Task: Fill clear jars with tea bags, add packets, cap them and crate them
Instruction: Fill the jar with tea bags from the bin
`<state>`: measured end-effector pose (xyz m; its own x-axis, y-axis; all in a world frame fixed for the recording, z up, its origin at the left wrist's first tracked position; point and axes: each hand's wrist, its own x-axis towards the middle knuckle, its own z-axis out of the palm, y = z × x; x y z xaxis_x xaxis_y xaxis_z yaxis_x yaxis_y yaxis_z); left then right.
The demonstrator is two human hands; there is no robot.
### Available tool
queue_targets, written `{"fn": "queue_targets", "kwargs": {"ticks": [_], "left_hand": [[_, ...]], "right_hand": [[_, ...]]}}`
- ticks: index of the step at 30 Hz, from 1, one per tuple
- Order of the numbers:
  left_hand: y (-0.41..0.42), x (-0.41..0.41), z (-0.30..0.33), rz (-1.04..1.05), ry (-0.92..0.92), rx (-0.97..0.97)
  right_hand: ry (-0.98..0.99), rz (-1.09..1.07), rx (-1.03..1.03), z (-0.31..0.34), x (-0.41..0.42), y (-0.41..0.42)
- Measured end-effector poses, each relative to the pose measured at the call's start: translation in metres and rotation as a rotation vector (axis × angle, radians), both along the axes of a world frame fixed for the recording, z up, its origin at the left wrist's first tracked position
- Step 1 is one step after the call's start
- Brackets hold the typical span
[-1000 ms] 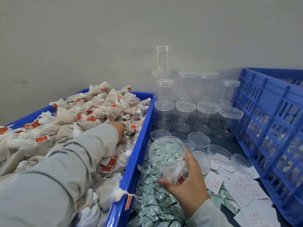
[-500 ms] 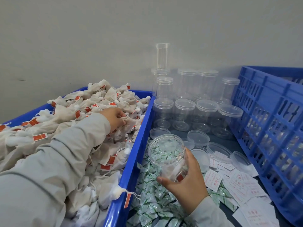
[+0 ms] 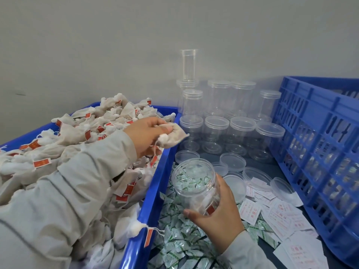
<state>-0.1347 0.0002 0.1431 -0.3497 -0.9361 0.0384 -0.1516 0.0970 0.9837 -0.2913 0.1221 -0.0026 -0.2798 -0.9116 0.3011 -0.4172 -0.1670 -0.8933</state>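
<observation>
— What's around, biggest first?

— Blue crate [image 3: 314,144] at right, tea-bag bin [image 3: 153,193] at left, capped empty jars [image 3: 229,133], loose lids [image 3: 232,162], green packets [image 3: 180,237].

— The jar?

— Open jar [image 3: 196,186] in the right hand [image 3: 217,220], fingers curled round it, over the packets, mouth tilted up toward the bin.

— Changed?

— Left hand [image 3: 146,135] has risen from the heap, pinching a tea bag [image 3: 172,137] over the bin's rim.

Off-white tea bags [image 3: 73,136] with orange-red tags fill a blue bin [image 3: 147,210] on the left. Near packets [image 3: 180,247] are white with green print, slips [image 3: 250,210] white with red print; the right crate [image 3: 318,144] is blue, sleeves [image 3: 64,200] pale grey.
</observation>
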Motion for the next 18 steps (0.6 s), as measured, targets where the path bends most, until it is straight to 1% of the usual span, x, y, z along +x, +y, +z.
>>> {"fn": "queue_targets", "kwargs": {"ticks": [2, 4, 6, 7, 10, 12, 14, 17, 18], "left_hand": [[0.01, -0.007, -0.002, -0.122, -0.081, -0.058], [0.019, -0.013, -0.006, -0.239, -0.132, -0.068], [0.025, -0.017, -0.011, -0.289, -0.222, -0.13], [0.027, -0.019, -0.014, -0.292, -0.288, -0.202], [0.03, -0.022, -0.021, -0.273, -0.532, -0.524], [0.031, -0.022, -0.021, -0.288, -0.627, -0.654], [0.032, -0.023, -0.022, -0.308, -0.682, -0.677], [0.031, -0.023, -0.022, -0.357, -0.778, -0.646], [0.03, -0.022, -0.021, -0.353, -0.785, -0.645]], "right_hand": [[-0.01, -0.002, 0.002, 0.0, 0.0, 0.0], [-0.015, 0.0, 0.0, 0.0, 0.001, 0.0], [-0.009, -0.009, -0.004, 0.0, 0.001, 0.0], [-0.009, -0.012, -0.003, 0.0, 0.001, -0.001], [-0.014, -0.01, 0.008, 0.0, 0.001, -0.001], [-0.027, -0.011, 0.012, 0.0, 0.001, -0.001], [-0.027, -0.019, 0.007, -0.001, 0.001, -0.002], [-0.025, -0.029, -0.003, -0.004, 0.002, -0.003], [-0.024, -0.03, -0.002, -0.005, 0.003, -0.003]]}}
